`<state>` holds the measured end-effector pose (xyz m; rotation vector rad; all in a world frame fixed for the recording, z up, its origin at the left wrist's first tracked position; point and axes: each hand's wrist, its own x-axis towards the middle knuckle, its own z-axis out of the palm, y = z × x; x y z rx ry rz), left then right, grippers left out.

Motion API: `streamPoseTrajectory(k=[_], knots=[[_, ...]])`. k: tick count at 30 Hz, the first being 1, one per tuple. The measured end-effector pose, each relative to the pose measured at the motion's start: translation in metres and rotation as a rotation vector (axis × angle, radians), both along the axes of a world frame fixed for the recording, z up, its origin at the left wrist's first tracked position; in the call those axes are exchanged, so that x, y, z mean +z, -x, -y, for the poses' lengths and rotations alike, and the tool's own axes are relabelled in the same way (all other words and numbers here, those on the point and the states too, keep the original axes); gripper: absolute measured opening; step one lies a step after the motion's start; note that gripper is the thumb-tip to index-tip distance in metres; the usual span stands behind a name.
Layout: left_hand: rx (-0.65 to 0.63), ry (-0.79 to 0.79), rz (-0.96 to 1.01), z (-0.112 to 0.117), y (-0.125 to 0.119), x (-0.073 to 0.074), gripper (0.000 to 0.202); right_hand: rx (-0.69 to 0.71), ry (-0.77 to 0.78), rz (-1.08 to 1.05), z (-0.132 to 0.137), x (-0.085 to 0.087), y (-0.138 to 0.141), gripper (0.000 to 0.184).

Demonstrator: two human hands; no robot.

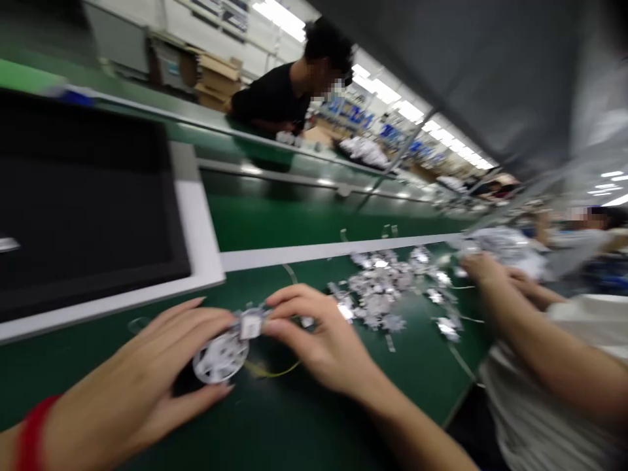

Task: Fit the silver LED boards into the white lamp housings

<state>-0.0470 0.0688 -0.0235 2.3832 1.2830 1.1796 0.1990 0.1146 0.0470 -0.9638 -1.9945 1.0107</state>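
My left hand (157,356), with a red band at the wrist, is closed round the edge of a round white plastic part (220,358) with cut-outs. At the top of that part, a small silvery piece with a pale square face (250,327) sits between my two hands. My right hand (321,333) pinches this piece at its right side with thumb and fingertips. A thin yellow wire (277,375) curves out below it. Whether the small piece is fixed to the white part, I cannot tell.
Many shiny toothed metal pieces (377,291) lie heaped on the green table (412,373) to the right. A black tray with a white frame (191,222) stands at the left. A co-worker's arms (520,314) reach in from the right. Another person (275,95) works across the bench.
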Motion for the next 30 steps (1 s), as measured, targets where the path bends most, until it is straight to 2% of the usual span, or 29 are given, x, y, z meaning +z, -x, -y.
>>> streamPoseTrajectory(k=[1,4,10,16,22,30], knots=[[-0.083,0.041,-0.112,0.007,0.005,0.006,0.043,0.017,0.037,-0.026,-0.002,0.000,-0.001,0.010],[-0.038,0.125,-0.183,0.013,0.007,0.016,0.043,0.037,0.107,-0.016,-0.005,-0.002,-0.003,0.013],[0.016,0.131,-0.157,0.013,0.001,0.013,0.049,0.048,0.194,0.056,0.002,0.001,0.000,0.019],[0.032,0.088,-0.173,0.016,0.000,0.014,0.058,0.074,0.302,0.069,0.005,-0.007,0.009,0.024],[0.050,0.041,-0.176,0.019,-0.005,0.011,0.058,0.090,0.271,0.125,0.013,-0.011,0.013,0.025],[0.023,0.076,-0.156,0.019,-0.004,0.012,0.058,0.097,0.156,0.158,0.013,-0.014,0.011,0.019]])
